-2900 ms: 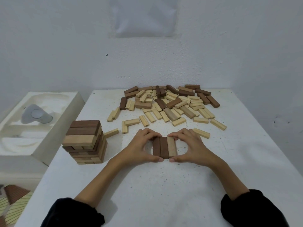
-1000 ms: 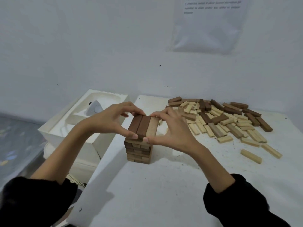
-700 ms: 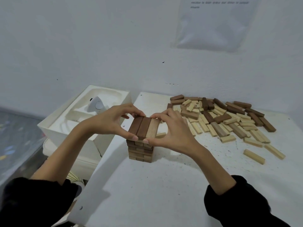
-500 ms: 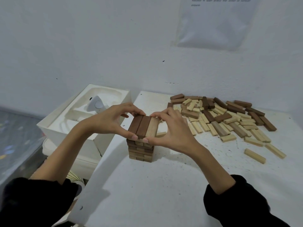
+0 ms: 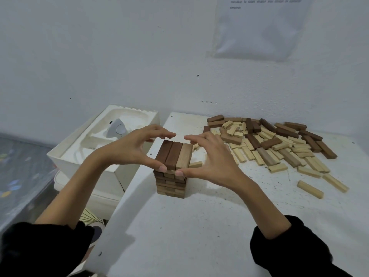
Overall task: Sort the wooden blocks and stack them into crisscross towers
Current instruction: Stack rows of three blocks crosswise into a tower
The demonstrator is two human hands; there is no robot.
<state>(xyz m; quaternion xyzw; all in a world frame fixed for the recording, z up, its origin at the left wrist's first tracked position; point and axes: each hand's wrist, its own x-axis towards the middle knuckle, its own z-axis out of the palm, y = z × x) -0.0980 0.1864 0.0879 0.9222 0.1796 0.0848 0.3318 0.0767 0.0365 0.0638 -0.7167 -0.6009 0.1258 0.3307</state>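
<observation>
A crisscross tower (image 5: 170,184) of dark and light wooden blocks stands near the table's left edge. Its top layer (image 5: 173,154) is three blocks side by side, two dark brown and one light. My left hand (image 5: 133,148) and my right hand (image 5: 209,158) cup this layer from both sides. Both thumbs press its near ends, and the curled fingers arch over its far ends. A loose pile of blocks (image 5: 269,140) lies at the back right of the table.
The white table (image 5: 199,226) has two stray light blocks (image 5: 310,189) at the right. A white moulded box (image 5: 103,148) holding a grey triangular object (image 5: 117,129) sits beside the table's left edge. The wall behind carries a paper sheet (image 5: 259,27).
The three-block row that both hands squared up on the table now sits on top of the tower. Over the last second the hands have hardly moved.
</observation>
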